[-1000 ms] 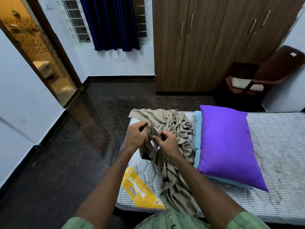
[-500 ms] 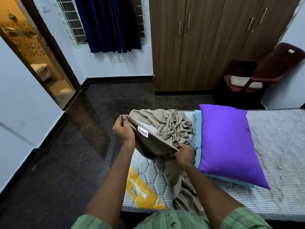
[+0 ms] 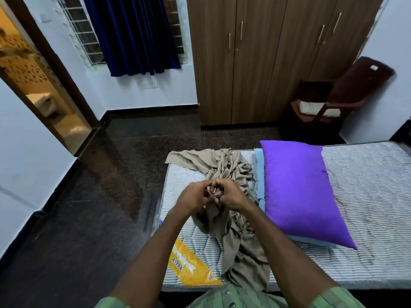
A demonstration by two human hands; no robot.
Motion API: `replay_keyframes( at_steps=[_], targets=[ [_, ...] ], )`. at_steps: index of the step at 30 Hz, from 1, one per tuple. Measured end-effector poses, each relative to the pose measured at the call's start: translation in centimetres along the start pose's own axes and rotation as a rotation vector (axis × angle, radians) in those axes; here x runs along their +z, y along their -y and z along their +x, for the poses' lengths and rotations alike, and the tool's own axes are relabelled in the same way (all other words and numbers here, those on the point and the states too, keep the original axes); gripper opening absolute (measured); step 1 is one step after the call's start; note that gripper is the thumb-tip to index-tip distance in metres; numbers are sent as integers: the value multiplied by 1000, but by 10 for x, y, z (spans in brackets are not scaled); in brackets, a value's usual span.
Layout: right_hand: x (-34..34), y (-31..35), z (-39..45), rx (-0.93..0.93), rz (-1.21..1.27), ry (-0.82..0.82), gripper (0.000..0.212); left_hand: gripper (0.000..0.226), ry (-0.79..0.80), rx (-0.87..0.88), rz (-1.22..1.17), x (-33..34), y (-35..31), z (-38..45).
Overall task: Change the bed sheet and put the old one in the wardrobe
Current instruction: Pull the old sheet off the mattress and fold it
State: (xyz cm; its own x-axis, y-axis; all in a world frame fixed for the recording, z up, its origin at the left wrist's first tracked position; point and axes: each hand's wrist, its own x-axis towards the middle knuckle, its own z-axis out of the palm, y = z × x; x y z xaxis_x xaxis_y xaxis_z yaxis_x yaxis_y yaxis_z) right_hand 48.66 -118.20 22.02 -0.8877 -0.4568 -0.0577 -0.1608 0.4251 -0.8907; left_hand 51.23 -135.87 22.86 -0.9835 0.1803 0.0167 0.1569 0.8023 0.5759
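Both arms reach forward from the near edge, forearms bare, green sleeves rolled up near the elbows. They converge toward centre frame. Left hand (image 3: 193, 197) and right hand (image 3: 231, 195) meet side by side, knuckles up, backs of both hands facing the camera. Fingers of both are curled inward and touch each other at the middle. Both pinch a bunched fold of the khaki bed sheet (image 3: 224, 172) between them; fingertips mostly hidden in the fabric. Wrists roughly level, left forearm angled up-right, right forearm angled up-left.
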Motion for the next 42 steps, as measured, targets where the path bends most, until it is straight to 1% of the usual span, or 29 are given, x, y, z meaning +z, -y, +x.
replay_keyframes(
  at_steps=[2, 4, 5, 7, 8, 10, 12, 14, 16, 17, 18, 19, 20, 21, 22, 23, 24, 25, 26, 28, 29, 30, 31, 33, 35, 36, 37, 39, 42],
  targets=[
    [0, -6, -1, 11, 2, -51, 27, 35, -21, -49, 167, -10, -1, 4],
    [4, -5, -3, 32, -27, -131, 29, 24, -33, -35, 240, -15, -8, 4],
    [6, -3, -4, 35, -42, -176, 29, 24, -28, -28, 212, -17, -8, 5],
    [8, -2, -8, 41, -96, -238, 26, 31, 19, -45, 58, -19, -5, 5],
    [9, -3, -9, 43, -100, -250, 23, 34, 64, -50, -7, -21, -3, 6],
    [8, -11, -10, 40, -57, -257, 19, 35, 137, -27, -61, -26, 0, 5],
    [9, -15, -12, 69, 127, -218, 25, 26, 162, -6, -182, -32, -3, 2],
    [10, -11, -17, 106, 325, -124, 30, 13, 138, -22, -361, -40, -5, -1],
    [11, -7, -21, 130, 399, -18, 32, 8, 45, -29, -432, -46, -7, -1],
    [13, -8, -23, 151, 399, 25, 30, 10, -26, -36, -465, -49, -8, -1],
    [13, -12, -25, 190, 379, 38, 28, 13, -111, -51, -501, -52, -9, 1],
    [13, -17, -27, 221, 362, 22, 30, 15, -203, -76, -539, -55, -8, 3],
    [13, -27, -30, 243, 345, -8, 45, 14, -305, -112, -568, -59, -6, 5],
    [12, -38, -34, 249, 335, -43, 65, 11, -415, -160, -596, -63, -2, 7],
    [7, -52, -38, 261, 326, -67, 77, 9, -529, -212, -610, -67, 4, 8],
    [2, -54, -46, 280, 310, -98, 77, 7, -639, -270, -608, -71, 12, 8],
    [-5, -55, -52, 302, 332, -120, 64, 7, -728, -338, -578, -74, 20, 6],
    [-13, -57, -55, 318, 368, -143, 47, 11, -779, -414, -519, -76, 28, 3],
    [-21, -56, -57, 308, 413, -153, 35, 18, -774, -486, -426, -75, 34, 0],
    [-32, -51, -54, 296, 512, -176, 32, 31, -637, -557, -193, -67, 38, -6],
    [-33, -49, -49, 298, 562, -188, 34, 38, -561, -513, -95, -59, 36, -8],
    [-34, -45, -44, 307, 574, -194, 38, 46, -473, -416, -32, -50, 30, -10],
    [-33, -39, -38, 291, 559, -198, 37, 54, -379, -272, -24, -39, 21, -10],
    [-28, -24, -31, 195, 438, -166, 23, 64, -150, -14, -145, -19, -1, -6],
    [-24, -12, -24, 75, 306, -125, 17, 63, 36, 76, -369, -8, -18, -1],
    [-22, -9, -21, 33, 261, -123, 16, 57, 68, 87, -443, -6, -20, 2],
    [-21, -8, -19, 11, 236, -125, 15, 48, 63, 92, -488, -5, -20, 5],
    [-21, -7, -18, -14, 181, -125, 17, 31, 40, 57, -464, -7, -17, 6],
    [-19, -8, -17, -62, 139, -119, 25, 33, 81, 32, -271, -8, -13, 5]
  ],
)
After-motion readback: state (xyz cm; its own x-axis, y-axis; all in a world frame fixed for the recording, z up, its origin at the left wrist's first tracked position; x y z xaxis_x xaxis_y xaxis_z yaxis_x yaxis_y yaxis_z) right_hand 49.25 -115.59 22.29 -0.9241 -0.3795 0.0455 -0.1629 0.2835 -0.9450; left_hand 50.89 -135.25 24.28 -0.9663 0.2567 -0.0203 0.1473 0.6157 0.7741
